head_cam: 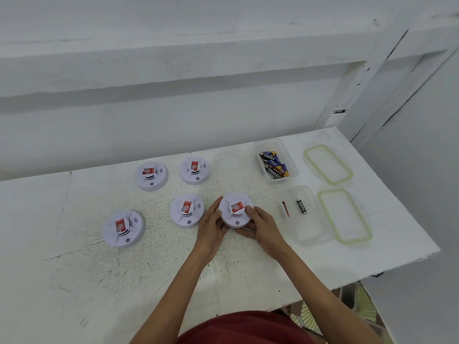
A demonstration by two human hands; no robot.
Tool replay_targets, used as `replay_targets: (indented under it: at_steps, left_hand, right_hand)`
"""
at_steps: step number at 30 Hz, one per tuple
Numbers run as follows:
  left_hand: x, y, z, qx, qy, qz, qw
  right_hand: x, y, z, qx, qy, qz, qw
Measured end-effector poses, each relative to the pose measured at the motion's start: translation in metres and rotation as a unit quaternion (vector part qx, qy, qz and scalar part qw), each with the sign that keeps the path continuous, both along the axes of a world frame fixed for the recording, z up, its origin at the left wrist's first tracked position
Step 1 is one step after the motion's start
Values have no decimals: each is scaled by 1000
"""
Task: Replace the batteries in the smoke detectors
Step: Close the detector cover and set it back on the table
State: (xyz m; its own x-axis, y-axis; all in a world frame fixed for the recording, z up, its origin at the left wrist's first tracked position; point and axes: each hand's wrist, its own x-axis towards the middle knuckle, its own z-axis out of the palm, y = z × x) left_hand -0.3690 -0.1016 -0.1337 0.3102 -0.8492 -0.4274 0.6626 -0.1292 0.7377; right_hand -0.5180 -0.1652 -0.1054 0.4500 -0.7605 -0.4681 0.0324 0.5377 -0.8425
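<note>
Bright, even, diffuse lighting on a white table [74, 281] and wall [149, 135]. Shadows soft: a grey band under the wall ledge [173, 68], faint shade beneath the left hand [212, 223] and right hand [262, 225]. Wide-angle distortion bows lines near the edges; fine detail slightly blurred.

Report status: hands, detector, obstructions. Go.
Left hand and right hand grip one smoke detector, face up. Battery tub open, far right. Nothing in the way.
</note>
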Motion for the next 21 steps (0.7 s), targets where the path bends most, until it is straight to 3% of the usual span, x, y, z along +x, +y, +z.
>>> replay_targets:
  at_steps: [21]
  left_hand:
    - [0,0,0,-3,8,5,1000]
  right_hand:
    - [0,0,-1,-3,1,2,1000]
